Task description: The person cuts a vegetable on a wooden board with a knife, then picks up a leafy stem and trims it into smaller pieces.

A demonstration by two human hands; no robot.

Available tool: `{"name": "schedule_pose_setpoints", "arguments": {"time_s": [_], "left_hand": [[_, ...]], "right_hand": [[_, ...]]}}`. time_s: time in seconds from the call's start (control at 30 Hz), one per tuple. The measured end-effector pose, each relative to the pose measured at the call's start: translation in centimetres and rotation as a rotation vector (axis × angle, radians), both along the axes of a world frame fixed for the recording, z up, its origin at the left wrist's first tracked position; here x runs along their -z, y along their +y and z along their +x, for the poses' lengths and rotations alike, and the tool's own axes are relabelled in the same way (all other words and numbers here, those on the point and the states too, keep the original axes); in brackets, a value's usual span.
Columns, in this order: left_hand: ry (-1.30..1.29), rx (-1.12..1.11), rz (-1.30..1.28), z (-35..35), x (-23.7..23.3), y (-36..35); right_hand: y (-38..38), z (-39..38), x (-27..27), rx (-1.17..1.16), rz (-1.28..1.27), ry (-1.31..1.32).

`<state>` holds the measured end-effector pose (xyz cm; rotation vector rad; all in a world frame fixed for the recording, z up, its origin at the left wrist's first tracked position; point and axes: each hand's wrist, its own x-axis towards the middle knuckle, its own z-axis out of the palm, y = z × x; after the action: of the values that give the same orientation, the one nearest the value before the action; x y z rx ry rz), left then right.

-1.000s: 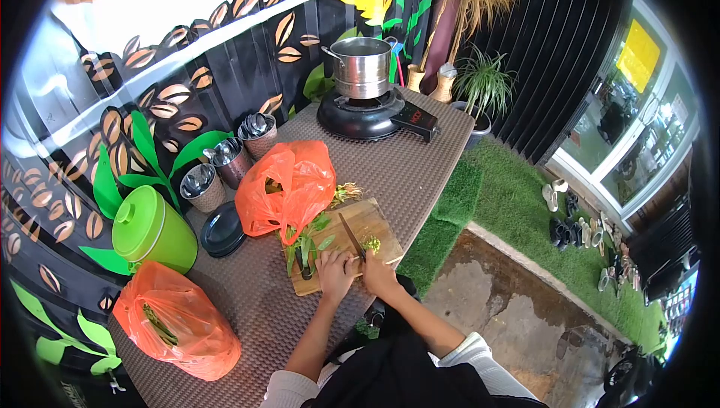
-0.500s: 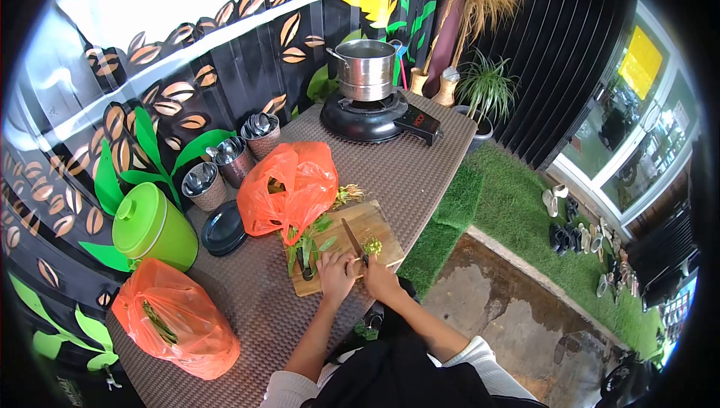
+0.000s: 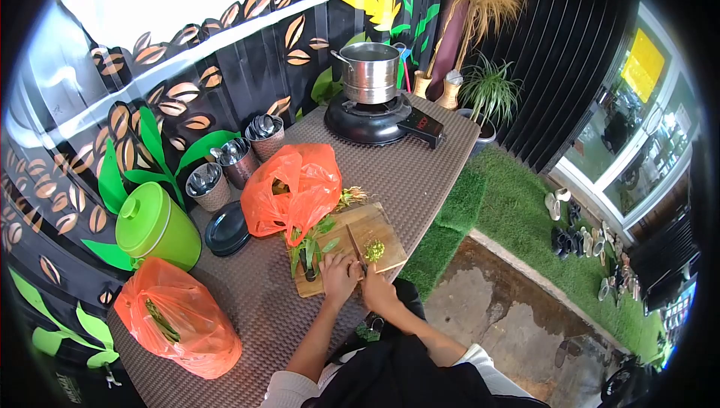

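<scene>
Right hand [image 3: 377, 288] fingers clamp the steel kitchen knife [image 3: 354, 247]; left hand [image 3: 339, 273] fingers, closed, pin leafy green stems [image 3: 309, 247] (only a small chopped green pile [image 3: 374, 250] done).

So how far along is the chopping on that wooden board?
Done: a small pile of chopped greens lies on the cutting board, right of the blade. In hand: the right hand holds the knife, with the left hand beside it. Left: leafy stems lie uncut at the board's left end, and the orange bag seems to hold more.
</scene>
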<state>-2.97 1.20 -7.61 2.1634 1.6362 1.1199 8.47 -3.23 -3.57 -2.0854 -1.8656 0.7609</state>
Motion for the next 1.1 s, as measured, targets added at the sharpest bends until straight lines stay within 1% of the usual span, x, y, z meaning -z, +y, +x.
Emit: {"name": "schedule_pose_setpoints", "arguments": {"time_s": [0.1, 0.3, 0.43, 0.57, 0.6, 0.63, 0.7, 0.77, 0.87, 0.9, 0.97, 1.0, 1.07, 1.1], "left_hand": [[0.013, -0.016, 0.039, 0.0, -0.2, -0.1], [0.002, -0.016, 0.019, -0.1, -0.1, -0.1], [0.005, -0.007, 0.02, 0.0, 0.1, -0.1], [0.029, -0.007, 0.027, -0.1, -0.1, -0.2], [0.028, -0.004, 0.027, 0.0, 0.0, -0.1], [0.0, -0.01, 0.04, 0.1, 0.1, 0.0], [-0.024, -0.015, 0.055, 0.3, 0.0, 0.1], [-0.088, -0.008, -0.012, 0.8, -0.6, 0.3], [-0.125, 0.019, -0.037, 1.5, -0.5, 0.7], [-0.126, 0.022, -0.036, 1.6, 0.1, 0.9], [-0.23, 0.055, -0.047, 1.7, 1.3, 1.2], [-0.228, 0.056, -0.049, 1.5, 1.1, 1.1], [-0.31, 0.122, -0.086, 1.2, 0.8, 0.9], [-0.308, 0.119, -0.087, 1.2, 0.7, 0.8]], "right_hand": [[-0.3, -0.8, 0.3, 0.052, 0.005, -0.011], [1.0, 0.2, -0.3, -0.018, -0.026, 0.072], [-0.9, 0.1, -0.4, 0.031, -0.012, 0.033], [-0.6, 1.4, 0.0, 0.074, 0.018, -0.001], [-0.2, 2.0, 0.1, 0.068, -0.013, -0.048], [0.1, 2.5, 0.1, 0.07, -0.013, -0.05], [0.4, 3.1, 0.1, 0.005, 0.008, -0.046], [0.4, 3.0, -0.1, -0.004, 0.005, -0.037], [0.2, 2.8, 0.0, -0.014, 0.022, -0.042], [0.2, 2.7, 0.0, -0.017, 0.043, -0.053], [0.2, 2.9, 0.0, -0.005, 0.053, -0.04], [0.3, 2.8, 0.0, 0.002, 0.062, -0.024], [0.6, 3.2, -0.1, -0.004, 0.03, -0.004], [0.8, 3.3, -0.4, -0.01, -0.002, 0.014]]}}
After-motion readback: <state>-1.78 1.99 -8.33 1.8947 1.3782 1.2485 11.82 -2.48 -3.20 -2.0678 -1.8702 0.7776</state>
